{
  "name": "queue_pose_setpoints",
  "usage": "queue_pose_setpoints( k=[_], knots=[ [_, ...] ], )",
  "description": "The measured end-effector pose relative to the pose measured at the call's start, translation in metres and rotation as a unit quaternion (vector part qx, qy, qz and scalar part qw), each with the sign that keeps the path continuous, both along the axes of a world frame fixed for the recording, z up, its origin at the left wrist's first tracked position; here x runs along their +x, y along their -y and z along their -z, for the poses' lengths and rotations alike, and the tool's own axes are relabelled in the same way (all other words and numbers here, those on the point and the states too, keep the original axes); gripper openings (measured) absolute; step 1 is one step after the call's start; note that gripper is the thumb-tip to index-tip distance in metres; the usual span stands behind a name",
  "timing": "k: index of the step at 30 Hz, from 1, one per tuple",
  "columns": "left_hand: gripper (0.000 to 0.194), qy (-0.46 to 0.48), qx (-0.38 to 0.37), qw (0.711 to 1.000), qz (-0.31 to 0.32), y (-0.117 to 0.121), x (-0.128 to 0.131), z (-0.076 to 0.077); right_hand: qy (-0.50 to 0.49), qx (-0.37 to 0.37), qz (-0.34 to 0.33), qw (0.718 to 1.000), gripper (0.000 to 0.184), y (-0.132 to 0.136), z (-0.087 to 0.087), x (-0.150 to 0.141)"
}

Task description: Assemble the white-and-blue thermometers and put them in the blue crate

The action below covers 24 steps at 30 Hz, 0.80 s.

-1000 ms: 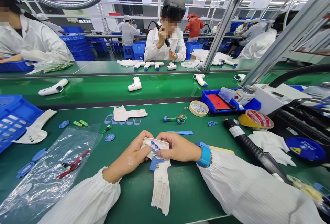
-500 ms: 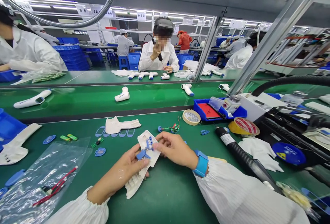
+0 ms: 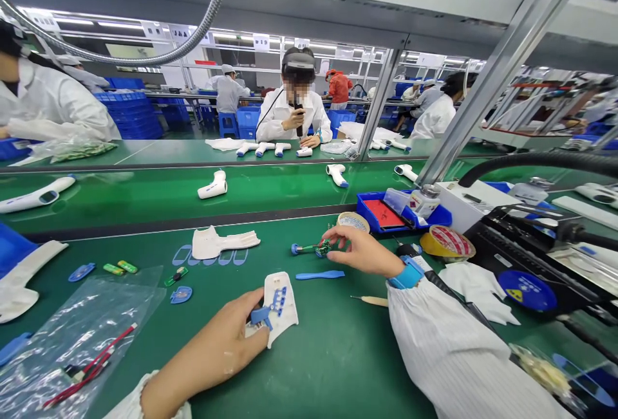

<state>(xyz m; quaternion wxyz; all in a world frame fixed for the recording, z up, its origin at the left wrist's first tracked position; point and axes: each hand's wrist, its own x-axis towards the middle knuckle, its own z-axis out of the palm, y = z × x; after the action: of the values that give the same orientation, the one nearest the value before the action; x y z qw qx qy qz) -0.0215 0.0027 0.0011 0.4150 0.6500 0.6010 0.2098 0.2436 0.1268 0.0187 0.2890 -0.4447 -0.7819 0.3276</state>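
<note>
My left hand (image 3: 219, 348) holds a white plastic housing half (image 3: 282, 303) with small blue parts set in it, its thumb on a blue trigger piece (image 3: 259, 316). My right hand (image 3: 360, 248), with a blue wristband, is stretched forward over the green mat, and its fingertips close on a small green circuit board with a blue sensor tip (image 3: 309, 249). A blue plastic spatula (image 3: 319, 274) lies between the two hands. A second white housing half (image 3: 219, 242) rests farther back beside blue button outlines.
A clear bag with red wires (image 3: 77, 342) lies at left. A tape roll (image 3: 352, 221), a blue tray (image 3: 437, 216), yellow tape (image 3: 447, 243), a black tool (image 3: 437, 277) and white gloves (image 3: 476, 280) sit at right. Finished thermometers (image 3: 213, 186) ride the conveyor. People in white coats work opposite.
My right hand let go of the housing and reached forward to the circuit board. My left hand keeps the housing, now lower near the mat. The camera tilted upward.
</note>
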Motion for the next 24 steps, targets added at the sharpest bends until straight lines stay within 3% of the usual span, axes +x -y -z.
queue_pose_setpoints(
  k=[5,11,17,24],
  knots=[
    [0.046,-0.031,0.029,0.999,0.03,-0.003,-0.002,0.0,-0.063,-0.035,0.024,0.997,0.011,0.005,0.006,-0.015],
    [0.049,-0.014,0.107,0.994,-0.019,-0.012,0.003,-0.009,-0.217,-0.14,0.045,0.965,0.032,0.0,0.01,-0.019],
    [0.051,0.03,0.121,0.992,0.001,-0.045,0.031,-0.029,-0.325,-0.222,0.024,0.919,0.036,0.009,0.001,-0.024],
    [0.047,0.115,0.104,0.986,0.058,-0.074,0.067,-0.027,-0.385,-0.263,0.009,0.885,0.038,0.018,-0.001,-0.032]
  ],
)
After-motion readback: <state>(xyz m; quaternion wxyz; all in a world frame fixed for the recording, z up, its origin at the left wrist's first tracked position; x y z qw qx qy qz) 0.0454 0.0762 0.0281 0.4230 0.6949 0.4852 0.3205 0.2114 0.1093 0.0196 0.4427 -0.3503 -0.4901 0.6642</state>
